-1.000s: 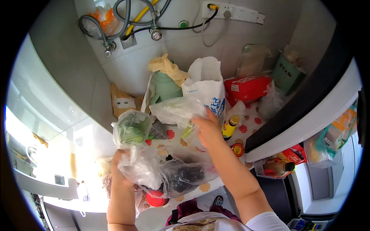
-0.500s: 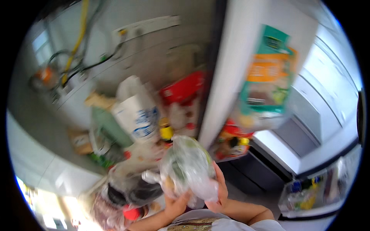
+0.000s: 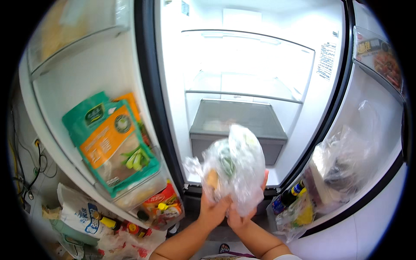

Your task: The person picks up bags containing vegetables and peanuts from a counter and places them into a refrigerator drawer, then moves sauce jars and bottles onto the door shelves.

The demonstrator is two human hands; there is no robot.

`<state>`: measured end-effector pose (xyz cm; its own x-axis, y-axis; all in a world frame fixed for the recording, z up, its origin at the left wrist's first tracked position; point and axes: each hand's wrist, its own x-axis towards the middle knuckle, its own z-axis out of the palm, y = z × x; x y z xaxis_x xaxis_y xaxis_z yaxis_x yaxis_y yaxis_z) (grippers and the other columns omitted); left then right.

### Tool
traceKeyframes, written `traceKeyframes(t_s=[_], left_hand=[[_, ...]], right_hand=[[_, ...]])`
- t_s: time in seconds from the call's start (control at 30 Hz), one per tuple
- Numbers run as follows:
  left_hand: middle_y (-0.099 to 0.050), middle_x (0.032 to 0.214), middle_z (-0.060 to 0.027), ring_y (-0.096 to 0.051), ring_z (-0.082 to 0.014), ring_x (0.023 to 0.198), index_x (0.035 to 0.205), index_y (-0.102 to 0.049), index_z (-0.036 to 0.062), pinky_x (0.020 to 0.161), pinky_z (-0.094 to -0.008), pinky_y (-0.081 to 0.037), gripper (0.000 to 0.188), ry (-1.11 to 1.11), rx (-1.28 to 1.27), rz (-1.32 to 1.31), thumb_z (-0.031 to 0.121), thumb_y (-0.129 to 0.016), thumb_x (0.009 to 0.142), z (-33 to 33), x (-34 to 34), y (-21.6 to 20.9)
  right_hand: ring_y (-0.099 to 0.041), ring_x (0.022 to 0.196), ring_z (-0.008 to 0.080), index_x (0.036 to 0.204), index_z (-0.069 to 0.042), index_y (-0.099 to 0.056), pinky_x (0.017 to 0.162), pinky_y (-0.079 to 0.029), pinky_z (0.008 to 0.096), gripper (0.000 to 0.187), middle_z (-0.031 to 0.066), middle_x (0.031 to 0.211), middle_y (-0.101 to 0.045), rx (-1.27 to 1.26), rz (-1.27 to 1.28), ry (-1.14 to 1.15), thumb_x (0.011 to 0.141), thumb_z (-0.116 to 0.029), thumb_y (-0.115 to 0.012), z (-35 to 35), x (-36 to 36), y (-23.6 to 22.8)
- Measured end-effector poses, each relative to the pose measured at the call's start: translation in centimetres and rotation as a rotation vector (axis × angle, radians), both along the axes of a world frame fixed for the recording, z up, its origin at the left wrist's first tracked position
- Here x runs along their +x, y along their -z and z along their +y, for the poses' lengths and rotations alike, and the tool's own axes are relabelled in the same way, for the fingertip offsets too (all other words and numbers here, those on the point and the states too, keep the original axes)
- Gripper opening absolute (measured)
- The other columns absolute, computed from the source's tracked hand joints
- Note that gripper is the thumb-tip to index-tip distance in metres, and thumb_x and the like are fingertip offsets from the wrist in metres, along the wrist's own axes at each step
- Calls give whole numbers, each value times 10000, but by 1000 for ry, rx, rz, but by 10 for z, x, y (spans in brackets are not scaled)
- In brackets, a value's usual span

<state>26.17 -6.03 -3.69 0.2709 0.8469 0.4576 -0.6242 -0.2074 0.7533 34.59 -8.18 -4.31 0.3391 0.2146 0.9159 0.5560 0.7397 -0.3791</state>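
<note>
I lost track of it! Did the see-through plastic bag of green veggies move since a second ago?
Yes. The clear plastic bag of greens left the cluttered table; both hands hold it before the open white fridge.

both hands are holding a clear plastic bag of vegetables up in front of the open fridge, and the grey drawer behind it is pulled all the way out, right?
Not quite: the head view shows the grey drawer pushed in. Both hands, left and right, hold the clear plastic bag of vegetables before the open fridge.
</note>
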Motion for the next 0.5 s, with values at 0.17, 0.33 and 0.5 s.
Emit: traceKeyframes(t_s=[0.17,0.33,0.5], left_hand=[[-414,1266,-109,-440,-207,1161,1381,-205,11,969,-338,-395,664,-94,-56,-14,-6,-536,807,80,50,-73],[-463,1275,-134,-526,-232,1100,1431,-240,50,888,-341,-485,649,-30,84,-145,-11,-472,828,178,95,-133],[-533,1135,-171,-570,-242,982,1252,-402,-54,811,-353,-499,505,8,-137,-214,23,-556,777,279,127,-177]], right_hand=[[-214,1368,406,1390,37,-273,1070,-272,471,633,287,1495,-101,110,-93,64,818,-44,-531,86,49,-62],[-199,1354,466,1289,64,-426,1073,-235,507,546,327,1425,-265,108,37,127,792,-114,-566,187,76,-107],[-267,1328,424,1274,48,-461,1074,-271,440,536,314,1420,-285,-170,138,58,774,-120,-556,262,103,-166]])
